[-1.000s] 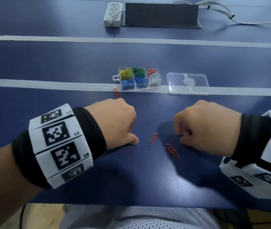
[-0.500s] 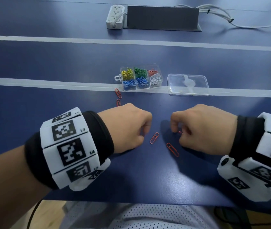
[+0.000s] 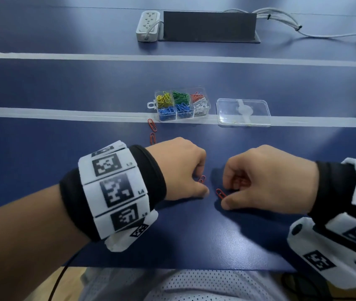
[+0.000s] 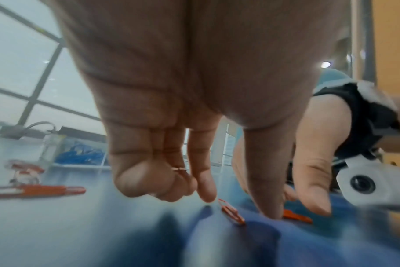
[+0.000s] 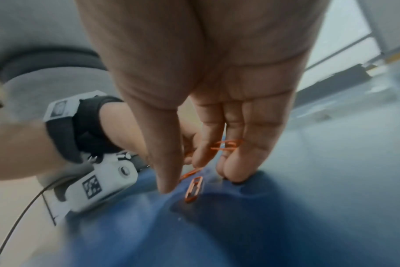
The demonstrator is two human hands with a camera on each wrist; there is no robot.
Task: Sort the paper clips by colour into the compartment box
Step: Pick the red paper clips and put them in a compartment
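The clear compartment box (image 3: 181,104) holds yellow, green, red, blue and white clips in separate cells. My left hand (image 3: 201,185) grips a red clip (image 4: 179,168) in its curled fingers. Its index finger and thumb point down on either side of a red clip (image 3: 202,179) on the table, which also shows in the left wrist view (image 4: 231,211). My right hand (image 3: 227,194) holds red clips (image 5: 226,145) in its bent fingers. Its thumb (image 5: 167,171) touches down beside another red clip (image 3: 221,193) lying flat.
The box's clear lid (image 3: 243,112) lies to its right on a white tape line. Two more red clips (image 3: 152,124) (image 3: 152,138) lie in front of the box's left end. A power strip (image 3: 148,26) and a dark panel (image 3: 209,26) stand far back.
Both hands have drawn closer together. The left hand slid right to the middle red clip, and the right hand moved left with its thumb now beside the other clip.
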